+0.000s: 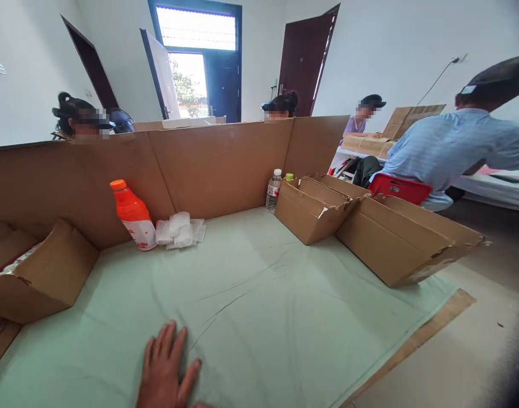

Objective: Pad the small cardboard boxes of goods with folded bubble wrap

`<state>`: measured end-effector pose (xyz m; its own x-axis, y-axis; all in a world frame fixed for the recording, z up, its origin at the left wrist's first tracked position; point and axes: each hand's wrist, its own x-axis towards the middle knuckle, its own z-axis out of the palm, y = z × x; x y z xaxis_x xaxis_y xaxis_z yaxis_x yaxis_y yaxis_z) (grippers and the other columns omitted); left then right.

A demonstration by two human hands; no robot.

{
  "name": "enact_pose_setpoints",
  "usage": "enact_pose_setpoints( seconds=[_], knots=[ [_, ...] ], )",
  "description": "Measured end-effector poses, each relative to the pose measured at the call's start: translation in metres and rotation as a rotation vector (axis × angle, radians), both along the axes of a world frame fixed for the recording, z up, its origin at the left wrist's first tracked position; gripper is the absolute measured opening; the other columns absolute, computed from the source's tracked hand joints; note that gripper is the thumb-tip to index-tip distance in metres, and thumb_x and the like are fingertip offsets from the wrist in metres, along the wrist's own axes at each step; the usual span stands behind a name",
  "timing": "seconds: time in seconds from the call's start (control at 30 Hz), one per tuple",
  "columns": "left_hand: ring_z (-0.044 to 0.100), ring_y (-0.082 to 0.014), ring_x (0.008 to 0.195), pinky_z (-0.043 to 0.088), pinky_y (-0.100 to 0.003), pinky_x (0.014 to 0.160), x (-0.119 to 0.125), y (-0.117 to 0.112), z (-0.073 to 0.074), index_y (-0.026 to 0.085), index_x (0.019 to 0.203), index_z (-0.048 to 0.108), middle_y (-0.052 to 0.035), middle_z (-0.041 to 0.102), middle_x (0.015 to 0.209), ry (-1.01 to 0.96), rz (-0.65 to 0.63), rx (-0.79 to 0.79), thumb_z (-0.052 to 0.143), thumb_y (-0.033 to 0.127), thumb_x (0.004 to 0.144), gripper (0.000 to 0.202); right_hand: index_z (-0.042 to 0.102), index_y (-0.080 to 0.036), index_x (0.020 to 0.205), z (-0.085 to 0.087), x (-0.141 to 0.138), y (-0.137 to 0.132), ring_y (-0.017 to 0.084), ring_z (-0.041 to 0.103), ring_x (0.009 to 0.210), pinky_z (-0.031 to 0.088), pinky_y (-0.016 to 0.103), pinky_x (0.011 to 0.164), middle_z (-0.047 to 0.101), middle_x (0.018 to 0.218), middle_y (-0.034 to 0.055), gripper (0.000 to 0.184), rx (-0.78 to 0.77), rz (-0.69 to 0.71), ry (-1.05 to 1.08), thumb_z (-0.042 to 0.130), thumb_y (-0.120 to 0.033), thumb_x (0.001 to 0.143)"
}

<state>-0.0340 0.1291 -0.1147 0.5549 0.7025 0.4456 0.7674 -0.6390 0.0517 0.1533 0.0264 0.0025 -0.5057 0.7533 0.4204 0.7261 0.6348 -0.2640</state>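
Note:
My left hand (165,371) lies flat, palm down, on the pale green cloth (276,317) at the bottom edge of the view, fingers spread and holding nothing. My right hand is out of sight. At the back of the cloth, against the cardboard wall (216,164), an orange bottle (134,216) leans beside a bundle of white rolled wraps (180,229). All of these are well beyond my hand.
Open cardboard boxes stand at the right (314,212) (401,243) and left (42,277). A clear water bottle (273,191) stands in the corner. A person in a blue shirt (450,147) sits on a red chair at right; other people sit behind the wall.

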Motion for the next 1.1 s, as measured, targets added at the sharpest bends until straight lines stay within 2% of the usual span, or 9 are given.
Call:
enact_pose_setpoints(
  seconds=[0.1,0.17,0.27,0.37,0.53,0.73,0.83,0.93,1.1],
  knots=[
    [0.055,-0.0349,0.131,0.038,-0.053,0.11,0.036,-0.033,-0.003,0.03,0.144,0.054,-0.0139,0.06,0.144,-0.033,-0.269,0.108,0.065,0.053,0.081,0.068,0.068,-0.039,0.119,0.019,0.06,0.01,0.019,0.065,0.112,0.055,0.041,0.093,0.071,0.121,-0.0024,0.029,-0.001,-0.048,0.046,0.044,-0.036,0.103],
    [0.052,-0.0378,0.134,0.034,-0.056,0.114,0.059,-0.054,0.001,0.028,0.144,0.054,-0.0153,0.058,0.145,-0.056,-0.392,0.091,0.064,0.067,0.077,0.077,0.07,-0.029,0.118,0.039,0.116,0.024,0.021,0.067,0.108,0.053,0.042,0.094,0.074,0.113,0.0051,0.035,0.015,-0.141,0.089,0.038,-0.031,0.103],
    [0.051,-0.0359,0.137,0.03,-0.056,0.119,0.091,-0.079,0.007,0.028,0.139,0.058,-0.0128,0.059,0.145,-0.114,-0.52,0.019,0.059,0.072,0.082,0.072,0.07,-0.02,0.117,0.078,0.218,0.059,0.027,0.062,0.118,0.046,0.049,0.102,0.071,0.121,0.0129,0.032,0.242,-0.6,0.07,0.048,-0.035,0.099],
    [0.056,-0.0284,0.133,0.035,-0.051,0.119,0.115,-0.093,0.004,0.037,0.128,0.065,-0.0034,0.067,0.137,-0.134,-0.657,-0.085,0.06,0.051,0.093,0.038,0.066,-0.011,0.126,0.11,0.31,0.102,0.039,0.056,0.125,0.042,0.054,0.095,0.06,0.137,0.0237,0.045,0.454,-0.91,-0.123,0.057,-0.042,0.094],
    [0.067,-0.0214,0.12,0.043,-0.043,0.115,0.137,-0.098,-0.008,0.045,0.116,0.071,0.003,0.08,0.103,-0.229,-0.747,-0.475,0.052,0.042,0.099,0.026,0.075,-0.006,0.098,0.125,0.39,0.14,0.034,0.069,0.086,0.035,0.046,0.07,0.071,0.083,0.028,0.052,0.125,-1.253,-0.255,0.059,-0.055,0.092],
    [0.075,-0.0246,0.101,0.047,-0.041,0.111,0.126,-0.088,0.006,0.029,0.119,0.074,-0.0097,0.08,0.1,-0.451,-0.719,-0.787,0.034,0.076,0.092,0.067,0.076,-0.014,0.086,0.117,0.375,0.133,0.021,0.064,0.07,0.034,0.035,0.067,0.069,0.071,0.0126,0.026,0.018,-1.105,-0.318,0.063,-0.035,0.093],
    [0.075,-0.0253,0.099,0.056,-0.037,0.1,0.112,-0.083,0.025,0.024,0.12,0.074,-0.0126,0.079,0.104,-0.539,-0.691,-0.811,0.04,0.074,0.091,0.067,0.075,-0.019,0.083,0.111,0.344,0.111,0.022,0.065,0.076,0.038,0.034,0.075,0.073,0.077,0.0086,0.012,0.028,-0.985,-0.358,0.068,-0.028,0.087],
    [0.073,-0.028,0.107,0.061,-0.037,0.092,0.093,-0.083,0.05,0.025,0.122,0.073,-0.0129,0.076,0.114,-0.634,-0.484,-0.801,0.058,0.06,0.089,0.051,0.074,-0.023,0.087,0.104,0.303,0.071,0.02,0.065,0.082,0.04,0.035,0.085,0.075,0.084,0.0053,0.015,0.09,-0.728,-0.333,0.06,-0.024,0.09],
    [0.059,-0.0325,0.129,0.051,-0.05,0.107,0.062,-0.084,0.086,0.029,0.137,0.059,-0.0122,0.061,0.141,-0.751,-0.032,-0.762,0.063,0.048,0.086,0.055,0.071,-0.026,0.09,0.109,0.238,-0.004,0.016,0.064,0.079,0.044,0.037,0.088,0.073,0.08,0.0019,0.024,0.101,-0.196,-0.109,0.05,-0.02,0.098]
  ],
)
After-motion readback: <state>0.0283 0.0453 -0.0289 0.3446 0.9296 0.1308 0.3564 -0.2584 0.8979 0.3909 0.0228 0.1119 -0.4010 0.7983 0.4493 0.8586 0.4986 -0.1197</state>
